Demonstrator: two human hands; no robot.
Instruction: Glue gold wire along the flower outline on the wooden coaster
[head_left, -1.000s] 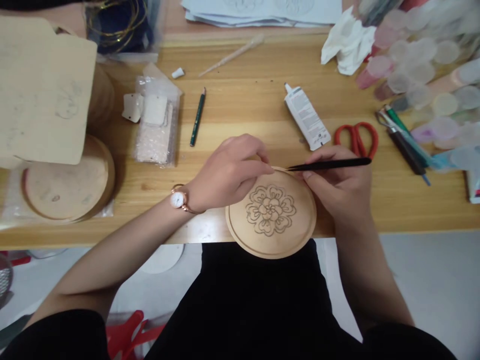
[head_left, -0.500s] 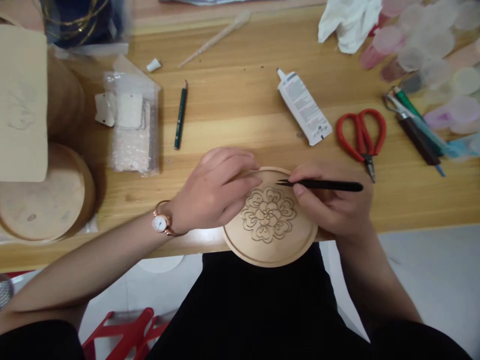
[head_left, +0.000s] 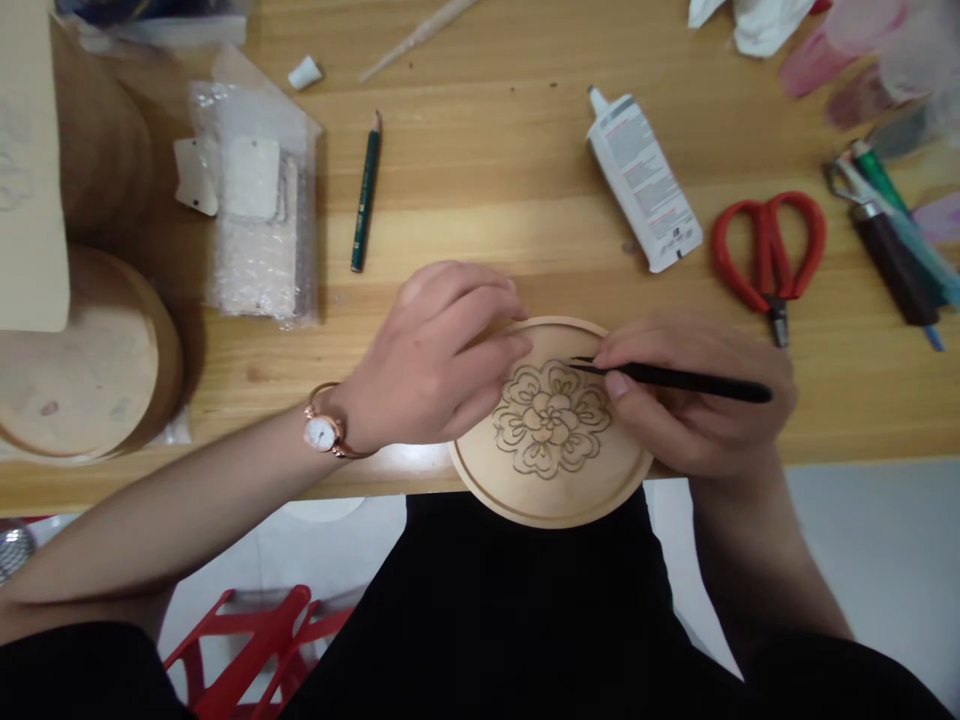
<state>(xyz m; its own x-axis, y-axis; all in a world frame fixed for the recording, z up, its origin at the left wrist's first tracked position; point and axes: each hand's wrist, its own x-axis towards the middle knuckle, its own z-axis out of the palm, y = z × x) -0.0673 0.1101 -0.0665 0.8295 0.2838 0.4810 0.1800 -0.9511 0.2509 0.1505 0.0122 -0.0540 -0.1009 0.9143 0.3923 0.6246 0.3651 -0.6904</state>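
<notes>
Left hand [head_left: 435, 360] curled, right hand [head_left: 694, 395] pinching — close together

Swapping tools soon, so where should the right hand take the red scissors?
Take the scissors by their red loops, coming from above on the far side. They lie flat and look shut, blades pointing toward the person, loops away, so the fingers can enter clear of the tip. The right hand is nearest.

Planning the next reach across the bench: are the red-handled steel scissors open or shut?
Shut: the red-handled steel scissors have blades together in one narrow point.
</notes>
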